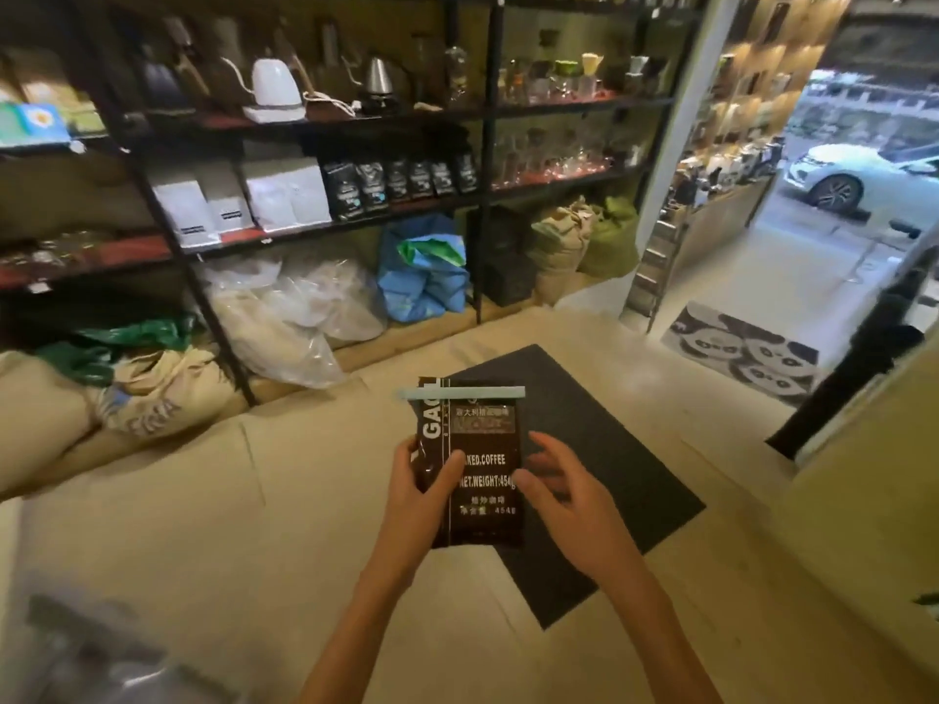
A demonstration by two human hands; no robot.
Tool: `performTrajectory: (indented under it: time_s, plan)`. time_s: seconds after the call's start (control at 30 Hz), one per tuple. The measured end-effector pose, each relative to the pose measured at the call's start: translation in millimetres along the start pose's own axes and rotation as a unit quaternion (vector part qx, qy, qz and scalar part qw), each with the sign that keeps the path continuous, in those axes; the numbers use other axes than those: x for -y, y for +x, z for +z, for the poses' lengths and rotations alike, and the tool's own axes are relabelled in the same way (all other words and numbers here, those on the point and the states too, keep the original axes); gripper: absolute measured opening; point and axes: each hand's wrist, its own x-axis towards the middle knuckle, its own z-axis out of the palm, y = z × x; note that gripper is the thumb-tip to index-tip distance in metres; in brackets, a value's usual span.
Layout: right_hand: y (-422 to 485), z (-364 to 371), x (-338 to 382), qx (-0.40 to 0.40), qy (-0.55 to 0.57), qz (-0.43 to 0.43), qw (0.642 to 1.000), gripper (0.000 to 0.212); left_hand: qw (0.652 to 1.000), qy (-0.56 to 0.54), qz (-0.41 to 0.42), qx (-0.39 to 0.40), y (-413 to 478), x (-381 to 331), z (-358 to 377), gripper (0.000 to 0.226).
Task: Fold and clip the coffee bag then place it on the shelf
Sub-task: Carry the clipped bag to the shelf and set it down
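Two bare forearms, hands (pixel 508 495) ungloved (no sleeves visible)

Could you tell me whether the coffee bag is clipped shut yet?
Yes: a pale clip spans the coffee bag top, held by the left hand.

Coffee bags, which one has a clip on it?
The dark bag in the left hand, with a pale clip across its top; the shelf bags show none.
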Motion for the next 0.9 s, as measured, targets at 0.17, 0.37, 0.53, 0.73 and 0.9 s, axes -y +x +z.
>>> performTrajectory:
  time_s: [0.17, 0.37, 0.53, 0.73, 0.9]
  plan:
    - [125.8, 74.7, 20.6, 0.122, 0.099, -0.043, 0.987, 0.063, 0.994, 0.001, 0.009, -0.108, 85.3, -14.6, -42.0, 0.053]
    - [284.5, 178.4, 57.0, 0.238, 0.108, -0.118, 0.958, 0.059, 0.960, -0.025, 0.033, -0.277, 199.2, -31.4, -129.3, 0.048]
    - [377.5, 283.1, 119.7, 0.374, 0.109, -0.158, 0.908, 0.056, 0.902, -0.044, 0.041, -0.427, 252.0, -63.1, -218.1, 0.046]
    - [426.6, 427.0, 189.9, 0.506, 0.079, -0.208, 0.834, 0.060, 0.822, -0.056, 0.060, -0.564, 273.1, -87.6, -334.0, 0.067]
    - [491.6, 537.7, 241.5, 0.512, 0.062, -0.268, 0.814, 0.059, 0.813, -0.064, 0.073, -0.574, 336.3, -104.8, -446.3, 0.062]
